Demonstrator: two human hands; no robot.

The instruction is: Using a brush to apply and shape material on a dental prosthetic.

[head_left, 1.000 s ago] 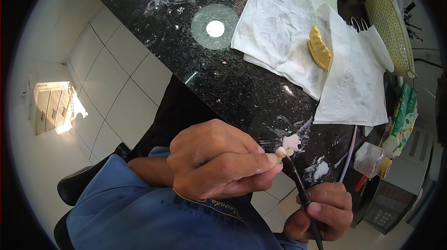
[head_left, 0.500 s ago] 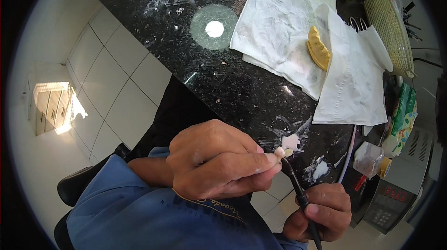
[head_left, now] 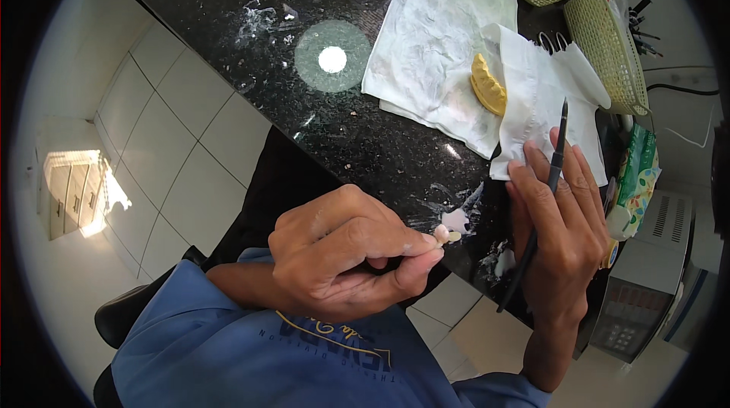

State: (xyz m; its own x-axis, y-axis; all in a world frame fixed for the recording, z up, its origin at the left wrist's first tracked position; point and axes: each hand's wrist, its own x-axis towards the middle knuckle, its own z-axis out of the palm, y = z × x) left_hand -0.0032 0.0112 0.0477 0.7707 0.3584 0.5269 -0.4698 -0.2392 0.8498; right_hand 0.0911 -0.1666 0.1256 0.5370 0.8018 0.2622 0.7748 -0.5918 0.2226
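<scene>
Between thumb and forefinger, my left hand (head_left: 346, 248) pinches a small pinkish-white dental crown (head_left: 442, 235) above the counter's front edge. My right hand (head_left: 561, 229) rests with its fingertips on a folded white tissue (head_left: 518, 123). Held between its fingers is a dark slim brush (head_left: 557, 158), its tip pointing away from me over the tissue. A yellow dental cast (head_left: 487, 86) lies against the tissue's left edge. On the counter by the crown is a smear of pinkish paste (head_left: 455, 219); a whiter paste patch (head_left: 502, 260) lies beside my right wrist.
The black speckled counter (head_left: 327, 142) carries a round glass slab (head_left: 310, 66) with a white centre and a crumpled white cloth (head_left: 433, 50). Woven baskets (head_left: 608, 43) stand at the back right, with a green tissue pack (head_left: 637, 172) and a grey appliance (head_left: 646, 271) nearer me.
My right hand has moved up and away from the crown with the brush, onto the white tissue. My left hand keeps its pinch on the crown.
</scene>
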